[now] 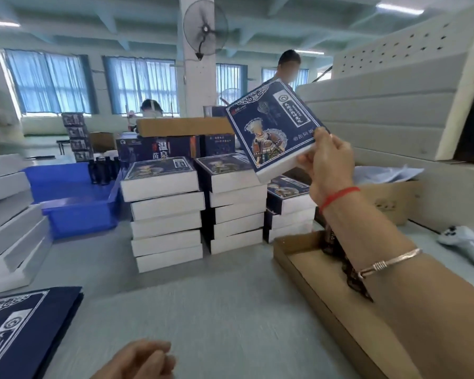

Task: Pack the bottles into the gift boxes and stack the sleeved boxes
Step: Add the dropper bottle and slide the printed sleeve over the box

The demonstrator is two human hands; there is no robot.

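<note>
Right hand [329,166] grips a tilted sleeved box [275,129] above 3 stacks of boxes [164,212]; left hand [141,361] rests loosely curled, holding nothing.

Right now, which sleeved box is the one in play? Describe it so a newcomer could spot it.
Start at the three stacks of sleeved boxes mid-table. Above the shortest, rightmost stack, the right hand grips one navy box by its lower corner. It is the only box in the air, tilted with its printed figure facing the camera; the rest lie flat.
</note>
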